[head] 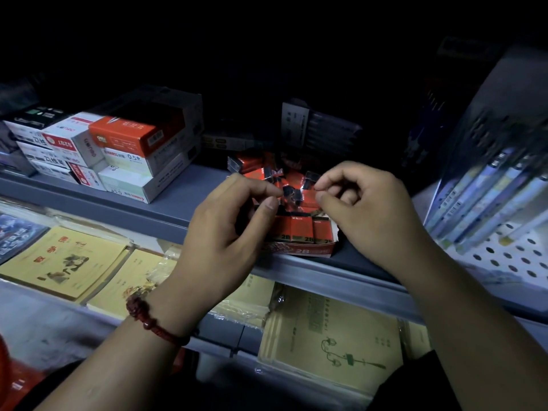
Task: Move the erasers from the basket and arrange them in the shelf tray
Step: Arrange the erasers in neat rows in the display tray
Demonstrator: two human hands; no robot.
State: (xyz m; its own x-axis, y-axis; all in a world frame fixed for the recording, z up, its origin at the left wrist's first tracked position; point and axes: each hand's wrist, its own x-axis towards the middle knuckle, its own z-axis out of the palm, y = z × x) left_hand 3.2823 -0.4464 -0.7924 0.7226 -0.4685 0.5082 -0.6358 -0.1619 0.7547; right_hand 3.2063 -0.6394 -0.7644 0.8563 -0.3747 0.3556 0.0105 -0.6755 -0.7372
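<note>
Setting: dim stationery display, its upper part lost in darkness; a grey shelf (166, 203) runs across the middle.
Shelf tray: a shallow red cardboard tray (299, 250) marked "28" sits at the front edge of that shelf, between the two hands.
Erasers in the tray: a row of red-sleeved erasers (301, 229) stands upright along the tray's front wall, packed side by side; more red and black ones (258, 170) lie jumbled behind them.
Left hand: the left hand (225, 232) hovers over the left end of the tray, its thumb and forefinger pinching a small dark wrapped eraser (289, 193) just above the pile; the other fingers (243, 215) curl underneath.
Right hand: the right hand (370, 215) is raised opposite, thumb and forefinger closed narrowly on the shiny clear wrap at the right side of the same piece; the remaining fingers are folded into the palm.
Bracelet: a dark red beaded cord (148, 321) circles the left wrist.
Boxes: white and orange stationery boxes (130, 149) are stacked on the shelf, left of the tray and apart from it.
Lower shelf: yellow exercise books (59, 262) lie flat below at left; greenish ones in plastic film (332, 336) lie below the right forearm.
Right side: packets of pens (489, 197) lean against a perforated white panel (510, 256).
Back of the shelf: dark packets behind the tray, too dim to tell what they are.
</note>
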